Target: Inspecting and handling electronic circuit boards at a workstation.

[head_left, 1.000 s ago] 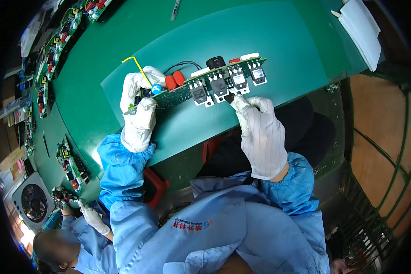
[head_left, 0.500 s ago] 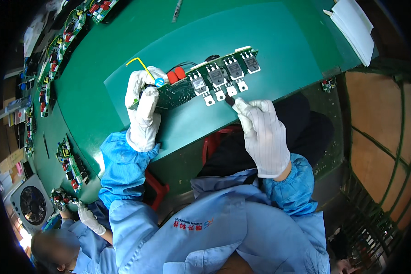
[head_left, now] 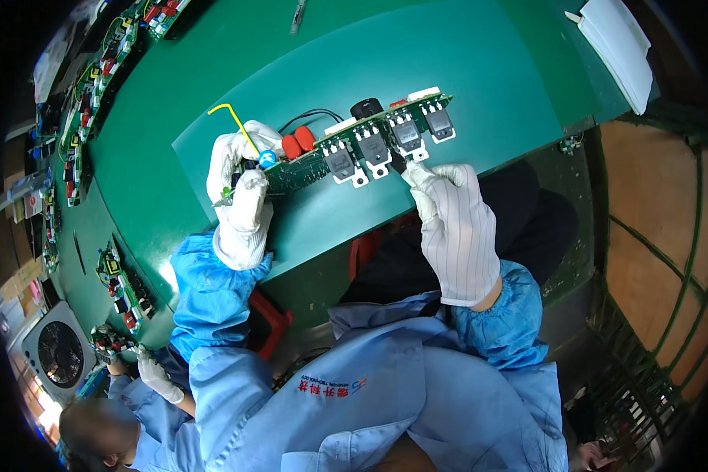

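Observation:
My left hand (head_left: 242, 206), in a white glove, grips the left end of a long green circuit board (head_left: 300, 176) held above the table. A yellow wire (head_left: 234, 126), a blue disc part (head_left: 267, 159) and red parts (head_left: 298, 144) stand up near that hand. Along the board's near side sits a row of black power transistors (head_left: 373, 149) with metal tabs. My gloved right hand (head_left: 458, 232) has thumb and fingers pinched round a small dark-tipped tool (head_left: 399, 163). Its tip is against or right beside the middle tabs; its kind is hidden by the fingers.
Several populated circuit boards (head_left: 120, 287) lie along the left of the green table (head_left: 480, 71). A pen-like item (head_left: 298, 16) is at the far edge, white sheets (head_left: 617, 51) at the far right. At lower left are a fan (head_left: 59, 354) and a co-worker's gloved hand (head_left: 159, 379).
The board has rolled in my left hand, so its upper-side parts show more and the transistor tabs look shorter. The dark tip has shifted slightly right along the row.

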### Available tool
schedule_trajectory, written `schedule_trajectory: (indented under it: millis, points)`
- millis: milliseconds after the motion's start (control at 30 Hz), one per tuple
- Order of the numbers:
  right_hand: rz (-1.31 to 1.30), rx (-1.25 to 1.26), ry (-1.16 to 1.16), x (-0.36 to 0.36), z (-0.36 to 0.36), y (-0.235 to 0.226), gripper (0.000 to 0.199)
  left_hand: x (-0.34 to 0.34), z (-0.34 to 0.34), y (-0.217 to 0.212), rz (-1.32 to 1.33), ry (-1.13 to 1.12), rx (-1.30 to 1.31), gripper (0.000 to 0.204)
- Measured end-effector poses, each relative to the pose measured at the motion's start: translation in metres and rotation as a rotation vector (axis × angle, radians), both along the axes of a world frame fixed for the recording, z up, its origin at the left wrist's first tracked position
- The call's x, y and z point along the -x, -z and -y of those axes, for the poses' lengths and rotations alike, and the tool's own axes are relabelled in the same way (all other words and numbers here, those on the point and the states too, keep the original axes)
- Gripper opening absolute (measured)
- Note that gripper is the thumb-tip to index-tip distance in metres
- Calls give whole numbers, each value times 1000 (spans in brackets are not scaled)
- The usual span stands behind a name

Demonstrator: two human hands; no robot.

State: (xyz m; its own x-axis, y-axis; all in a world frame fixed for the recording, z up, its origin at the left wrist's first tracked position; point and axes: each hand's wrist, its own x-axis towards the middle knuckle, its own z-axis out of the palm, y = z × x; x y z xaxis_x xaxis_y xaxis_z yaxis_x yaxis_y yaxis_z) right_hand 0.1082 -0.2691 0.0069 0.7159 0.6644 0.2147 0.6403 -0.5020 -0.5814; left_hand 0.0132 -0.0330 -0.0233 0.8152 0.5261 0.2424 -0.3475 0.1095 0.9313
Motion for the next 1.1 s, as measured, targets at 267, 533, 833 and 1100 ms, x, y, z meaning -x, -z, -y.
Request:
schedule_trajectory:
  millis: [267,533,833,1100]
  points:
    - [9,28,18,5,2,1,12,-2,0,-1,-2,4,0,29]
    - [81,14,46,10,0,7,16,0,1,-5,-55,-6,-2,25]
    - [88,-1,64,10,-2,7,22,0,4,-12,-97,-12,46,24]
    - [-34,68,104,15,-3,3,12,2,4,-8,-32,-5,-23,21]
